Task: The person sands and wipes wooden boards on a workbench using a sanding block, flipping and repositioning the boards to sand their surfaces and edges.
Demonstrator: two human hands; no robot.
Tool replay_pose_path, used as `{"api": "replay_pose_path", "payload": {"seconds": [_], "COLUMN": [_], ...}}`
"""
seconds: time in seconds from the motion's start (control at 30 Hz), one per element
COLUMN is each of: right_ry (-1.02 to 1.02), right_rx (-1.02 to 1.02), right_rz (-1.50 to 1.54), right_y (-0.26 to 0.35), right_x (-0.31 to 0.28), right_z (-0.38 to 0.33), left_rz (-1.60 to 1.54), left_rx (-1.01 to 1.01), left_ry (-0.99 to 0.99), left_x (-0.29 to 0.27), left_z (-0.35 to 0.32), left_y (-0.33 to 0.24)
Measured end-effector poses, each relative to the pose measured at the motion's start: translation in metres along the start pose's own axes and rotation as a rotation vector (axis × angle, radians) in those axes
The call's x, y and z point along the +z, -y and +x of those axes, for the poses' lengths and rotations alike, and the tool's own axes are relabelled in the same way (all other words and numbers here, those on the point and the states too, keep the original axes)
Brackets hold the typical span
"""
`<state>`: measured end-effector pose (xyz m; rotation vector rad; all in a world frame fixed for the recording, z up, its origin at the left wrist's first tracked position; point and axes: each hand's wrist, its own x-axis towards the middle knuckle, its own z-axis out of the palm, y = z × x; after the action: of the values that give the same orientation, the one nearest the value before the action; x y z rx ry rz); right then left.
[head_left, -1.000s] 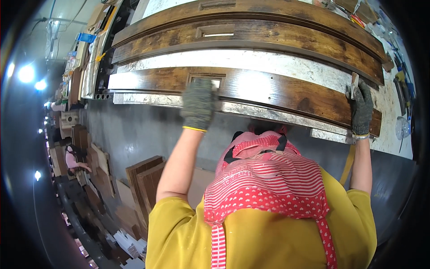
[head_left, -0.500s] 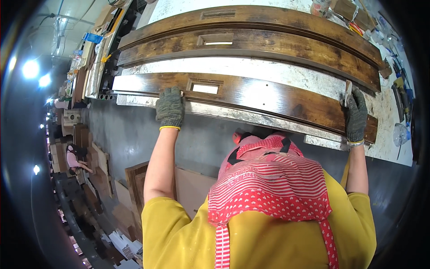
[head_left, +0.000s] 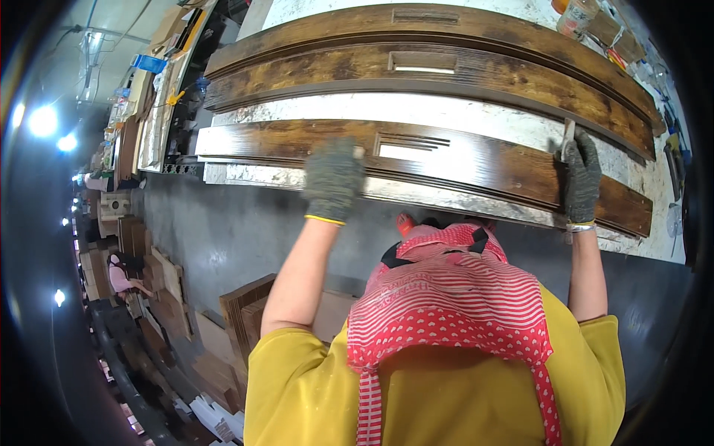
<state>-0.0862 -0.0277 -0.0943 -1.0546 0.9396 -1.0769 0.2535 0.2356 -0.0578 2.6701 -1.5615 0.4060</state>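
Since the earlier frame: left hand [head_left: 333, 178] has slid right along the near panel's front edge, closer to the cut-out slot; right hand keeps its place at the far end
Workbench [head_left: 446, 111]: pale, speckled top; carries three long dark-stained wooden panels lying lengthwise, side by side
Near panel [head_left: 476, 160]: lies flat at the bench's front edge, nearest the person; a rectangular slot is cut near its middle
Far panels [head_left: 476, 70]: two, behind it, untouched
Left hand: grey glove, fingers folded over the near panel's front edge, gripping it
Right hand [head_left: 581, 178]: grey glove, clamped on the same panel near its right end
Hands: well apart
Stacked boards [head_left: 245, 316]: on the floor below the bench
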Motion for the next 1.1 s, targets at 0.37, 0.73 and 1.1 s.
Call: {"api": "replay_pose_path", "payload": {"seconds": [0.37, 0.73, 1.1], "right_ry": [0.036, 0.038, 0.165], "right_rx": [-0.321, -0.041, -0.142], "right_rz": [-0.552, 0.048, -0.276], "right_y": [-0.015, -0.017, -0.056], "right_x": [-0.027, 0.052, 0.227], "right_z": [0.01, -0.006, -0.05], "left_rz": [-0.102, -0.152, -0.234], "left_rx": [0.059, 0.025, 0.215], "left_ry": [0.013, -0.083, -0.079], "left_x": [0.009, 0.001, 0.02], "left_z": [0.003, 0.011, 0.002], "left_y": [0.078, 0.11, 0.122]}}
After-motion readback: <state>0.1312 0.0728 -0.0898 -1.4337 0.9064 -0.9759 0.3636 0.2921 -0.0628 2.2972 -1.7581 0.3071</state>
